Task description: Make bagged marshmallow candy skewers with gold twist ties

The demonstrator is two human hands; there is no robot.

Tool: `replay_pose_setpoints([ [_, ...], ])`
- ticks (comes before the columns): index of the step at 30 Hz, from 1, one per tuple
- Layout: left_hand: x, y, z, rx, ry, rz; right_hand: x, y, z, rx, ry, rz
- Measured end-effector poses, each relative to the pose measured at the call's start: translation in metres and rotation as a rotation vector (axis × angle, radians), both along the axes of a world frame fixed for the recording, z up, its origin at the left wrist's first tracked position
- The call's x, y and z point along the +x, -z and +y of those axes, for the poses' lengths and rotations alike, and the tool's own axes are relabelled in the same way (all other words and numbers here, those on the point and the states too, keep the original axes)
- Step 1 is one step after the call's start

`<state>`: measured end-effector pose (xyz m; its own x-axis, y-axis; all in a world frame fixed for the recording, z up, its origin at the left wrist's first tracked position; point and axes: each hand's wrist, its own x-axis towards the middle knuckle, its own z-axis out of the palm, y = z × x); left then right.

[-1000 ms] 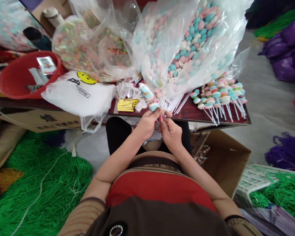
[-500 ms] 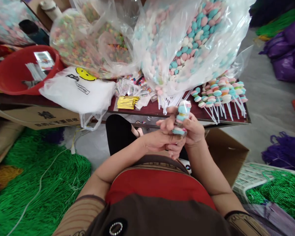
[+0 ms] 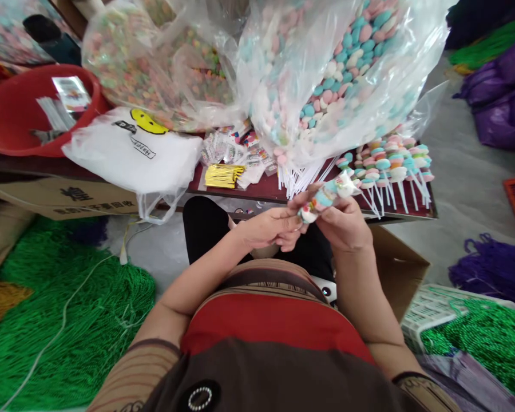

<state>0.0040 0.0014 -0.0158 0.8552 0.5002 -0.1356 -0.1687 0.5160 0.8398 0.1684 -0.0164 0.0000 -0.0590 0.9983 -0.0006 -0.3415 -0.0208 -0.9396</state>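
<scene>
Leftmost, a red basin [image 3: 12, 109] is seen on the table [image 3: 268, 187], followed by a white plastic bag [image 3: 107, 163] and a bundle of yellow ties [image 3: 224, 176]. Next, the lower end of a wrapped candy stick [image 3: 325, 196] is gripped by the bent fingers of the left hand [image 3: 277, 227]. The candy stick is held near the table's front edge; its long axis is slanted, and its pale far end is pointed away from the body and rightward. Compared with half a second earlier, when nearly upright, it is tipped further right. Its middle is pinched by the thumb and curled fingers of the right hand [image 3: 347, 225]. Finally, unwrapped candy skewers [image 3: 392, 163] are heaped together farther right.
</scene>
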Motion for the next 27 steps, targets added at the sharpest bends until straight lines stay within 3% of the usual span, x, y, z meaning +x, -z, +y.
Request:
replay_pose_setpoints([
  [1,0.002,-0.001,-0.001,-0.030,0.008,-0.035,0.002,-0.001,-0.001,0.007,0.042,0.011],
  [3,0.007,0.000,-0.003,0.043,-0.128,0.012,0.001,0.001,0.000,0.008,0.186,0.004],
  [7,0.016,0.011,-0.001,0.635,-0.501,0.453,-0.013,0.013,0.008,0.003,0.397,-0.065],
  [9,0.014,0.017,0.001,0.938,-0.595,0.646,-0.021,0.019,0.012,0.006,0.455,-0.093],
  [11,0.009,0.022,0.003,1.071,-0.628,0.738,-0.026,0.022,0.017,-0.003,0.472,-0.131],
  [13,-0.001,0.025,0.007,0.999,-0.630,0.743,-0.028,0.022,0.023,-0.011,0.414,-0.199],
  [15,-0.014,0.024,0.013,0.744,-0.659,0.638,-0.027,0.019,0.030,0.000,0.285,-0.284],
  [18,-0.037,0.017,0.028,0.266,-0.842,0.324,-0.026,0.012,0.045,0.048,0.149,-0.419],
  [20,-0.053,0.010,0.040,0.057,-1.008,0.146,-0.029,0.010,0.059,0.090,0.125,-0.552],
  [24,-0.077,0.003,0.062,-0.141,-1.157,-0.018,-0.052,0.019,0.089,0.186,0.035,-0.884],
  [27,-0.085,0.010,0.070,-0.171,-1.243,-0.008,-0.072,0.030,0.111,0.235,0.001,-1.054],
])
